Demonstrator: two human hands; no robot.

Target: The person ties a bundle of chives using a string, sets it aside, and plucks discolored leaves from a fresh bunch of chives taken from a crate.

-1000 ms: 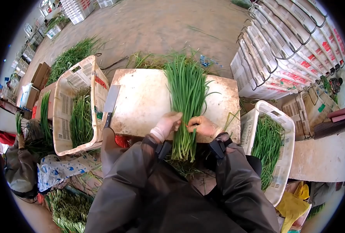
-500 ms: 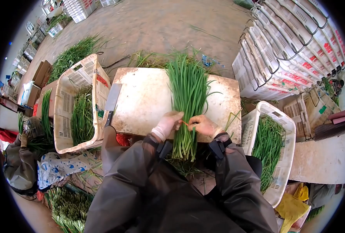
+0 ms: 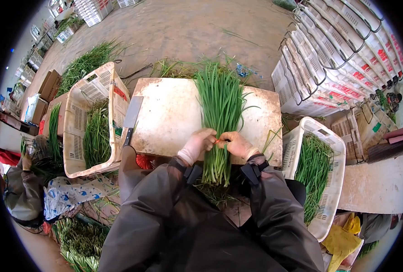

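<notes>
slender green stalks [image 3: 220, 102] lie across mottled board [image 3: 167, 113]

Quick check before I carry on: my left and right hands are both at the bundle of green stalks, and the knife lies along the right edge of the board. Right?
Not quite: the head view shows the knife along the left edge of the board. The left hand and right hand are indeed at the bundle of green stalks.
</notes>
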